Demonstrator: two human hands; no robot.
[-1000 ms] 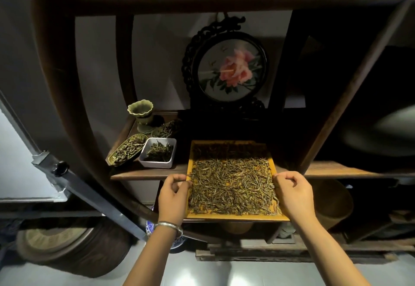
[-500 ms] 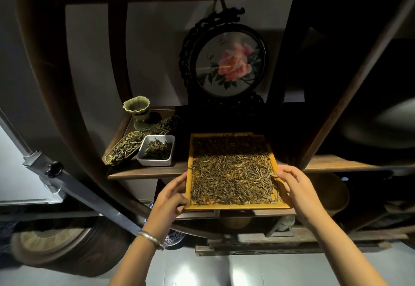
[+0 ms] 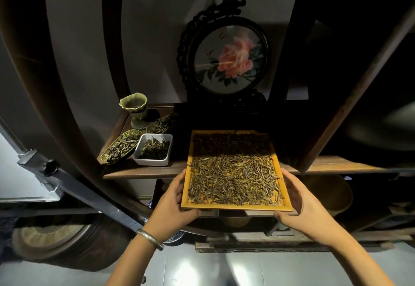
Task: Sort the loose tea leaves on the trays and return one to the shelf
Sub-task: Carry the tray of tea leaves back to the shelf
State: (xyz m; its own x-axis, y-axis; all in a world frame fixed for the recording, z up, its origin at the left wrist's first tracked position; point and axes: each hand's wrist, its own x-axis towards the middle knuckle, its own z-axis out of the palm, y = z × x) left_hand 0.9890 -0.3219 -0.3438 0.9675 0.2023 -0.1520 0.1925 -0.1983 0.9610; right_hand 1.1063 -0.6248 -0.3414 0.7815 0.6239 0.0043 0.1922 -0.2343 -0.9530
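On shelf [image 3: 139, 170] edge: yellow tea tray [image 3: 233, 207] half in, kept flat so leaves stay; left hand [image 3: 173, 205], right hand [image 3: 301, 202] grasping its near corners.

A dark wooden shelf [image 3: 139, 170] carries a yellow tray [image 3: 233, 207] of tea leaves [image 3: 233, 180], whose far end lies on the board while its near end juts out past the front edge. To the left of the tray stand a white dish [image 3: 155, 162] of leaves, a leaf-shaped dish [image 3: 121, 148] of leaves beside it, and a green cup [image 3: 134, 108] behind them. At the back stands a round framed flower picture [image 3: 229, 58].
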